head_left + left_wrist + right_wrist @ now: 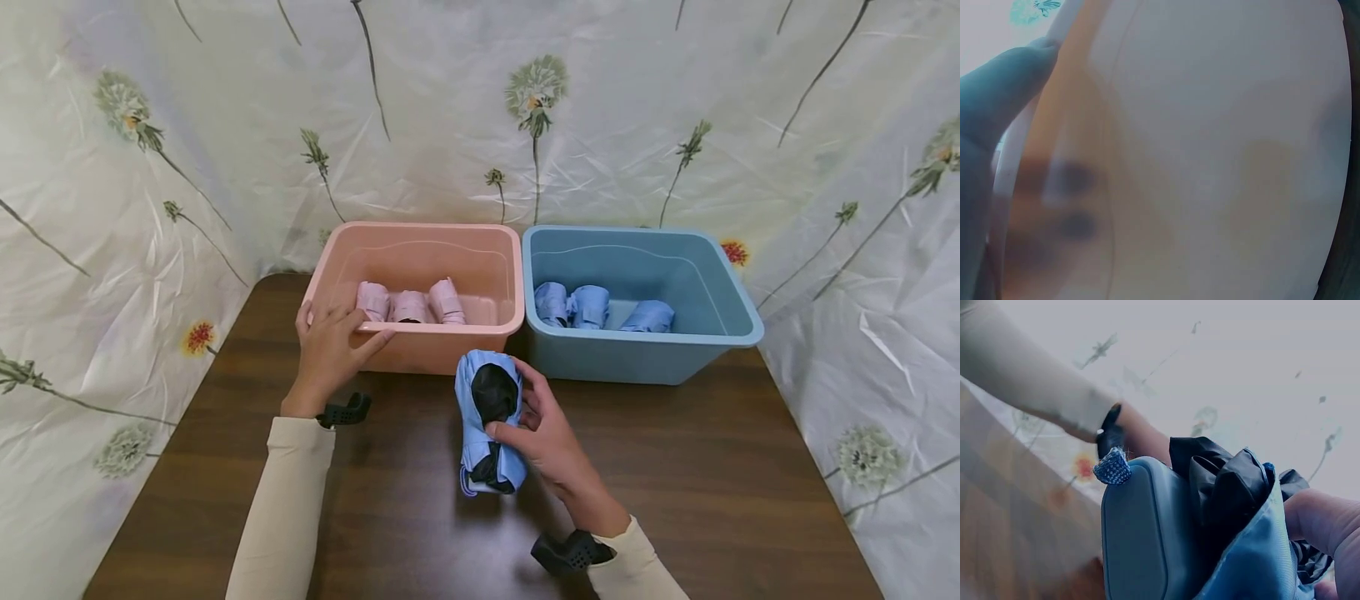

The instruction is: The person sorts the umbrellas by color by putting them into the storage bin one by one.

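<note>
My right hand [558, 446] grips a folded compact umbrella [493, 392] over the table, in front of the two bins. Its canopy is light blue with black lining showing. In the right wrist view, its pale blue handle [1135, 544] has a woven strap end [1113, 467] at one corner. My left hand [330, 354] holds the front left rim of the pink bin [427, 358], fingers over the edge. The left wrist view has the thumb [1016, 84] at the rim, and finger shadows show through the bin wall.
Three pink rolled bundles [409, 307] lie inside the pink bin. Beside it on the right stands a blue bin [615, 358] holding three blue rolled bundles [589, 307]. Both stand toward the back of the dark wooden table [405, 533]. A flower-printed sheet [450, 108] surrounds the table.
</note>
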Tool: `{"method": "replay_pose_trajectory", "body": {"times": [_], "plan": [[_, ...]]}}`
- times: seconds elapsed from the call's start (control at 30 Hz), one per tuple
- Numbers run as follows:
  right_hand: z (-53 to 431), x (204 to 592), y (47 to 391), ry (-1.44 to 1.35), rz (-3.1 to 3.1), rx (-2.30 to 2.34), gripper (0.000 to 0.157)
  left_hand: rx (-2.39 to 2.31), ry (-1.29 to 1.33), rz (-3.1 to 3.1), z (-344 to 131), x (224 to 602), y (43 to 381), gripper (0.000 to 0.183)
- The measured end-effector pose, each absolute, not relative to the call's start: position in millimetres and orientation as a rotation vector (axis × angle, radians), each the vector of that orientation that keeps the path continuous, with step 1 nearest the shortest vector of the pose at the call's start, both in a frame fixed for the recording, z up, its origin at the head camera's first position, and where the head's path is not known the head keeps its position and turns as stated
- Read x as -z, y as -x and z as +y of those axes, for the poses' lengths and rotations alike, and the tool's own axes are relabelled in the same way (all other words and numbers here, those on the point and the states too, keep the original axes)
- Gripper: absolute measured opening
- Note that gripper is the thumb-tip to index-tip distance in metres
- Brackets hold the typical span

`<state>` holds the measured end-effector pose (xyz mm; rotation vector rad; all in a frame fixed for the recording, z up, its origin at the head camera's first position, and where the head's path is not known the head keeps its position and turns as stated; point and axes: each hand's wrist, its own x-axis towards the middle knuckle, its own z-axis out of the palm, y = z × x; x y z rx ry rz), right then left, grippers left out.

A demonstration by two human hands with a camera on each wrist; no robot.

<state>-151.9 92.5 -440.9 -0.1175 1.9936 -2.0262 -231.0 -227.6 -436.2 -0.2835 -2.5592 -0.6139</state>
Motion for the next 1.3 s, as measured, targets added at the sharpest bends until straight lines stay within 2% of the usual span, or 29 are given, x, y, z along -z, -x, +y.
{"method": "replay_pose_trajectory", "body": {"times": [0.8, 1.3], "plan": [[135.6, 380.1, 143.7, 0.321, 2.107, 2.119, 0.091, 0.597, 0.292, -2.542, -227.4, 434.4, 230.2, 0.041], [160.3, 361.4, 151.8, 0.305, 2.167, 2.201, 0.088, 0.619, 0.29, -2.56, -228.5, 436.2, 230.1, 0.041]]}}
